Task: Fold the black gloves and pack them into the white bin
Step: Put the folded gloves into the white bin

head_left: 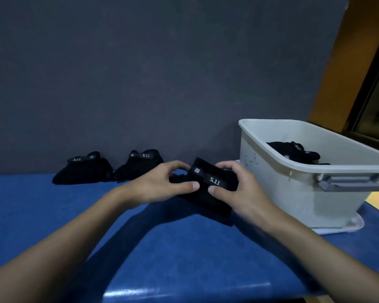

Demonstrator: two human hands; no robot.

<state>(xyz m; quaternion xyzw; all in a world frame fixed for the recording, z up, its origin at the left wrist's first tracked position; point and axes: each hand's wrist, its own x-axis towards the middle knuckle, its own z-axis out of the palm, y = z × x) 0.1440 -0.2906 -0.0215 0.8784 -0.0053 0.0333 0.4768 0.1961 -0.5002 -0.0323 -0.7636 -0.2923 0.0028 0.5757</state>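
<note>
Blue sheeting covered the table across the lower half of the head view, and a plain grey wall rose directly behind it. At the upper right we saw an orange-brown panel beside the wall.

We noted the bin on the right side of the table, standing on a flat white tray. A grey handle ran along its near rim. Inside the bin, toward the far side, lay the binned gloves, black, with a strap uppermost.

We located the held glove near the centre, just left of the bin. It was folded into a compact block, with its strap, marked "5.11", facing up. Its lower part lay on the table; whether the upper part was lifted clear we could not tell.

The left hand pinched the glove's left end, with the thumb on the near edge and the fingers curled over the far edge. The right hand gripped the right end likewise, thumb at the strap and fingers curled over the top. The two thumbs nearly met.

Against the wall at the left we recorded the left bundle and the middle bundle, side by side and touching, each black with a "5.11" strap on top. The middle bundle lay just behind the left hand.
</note>
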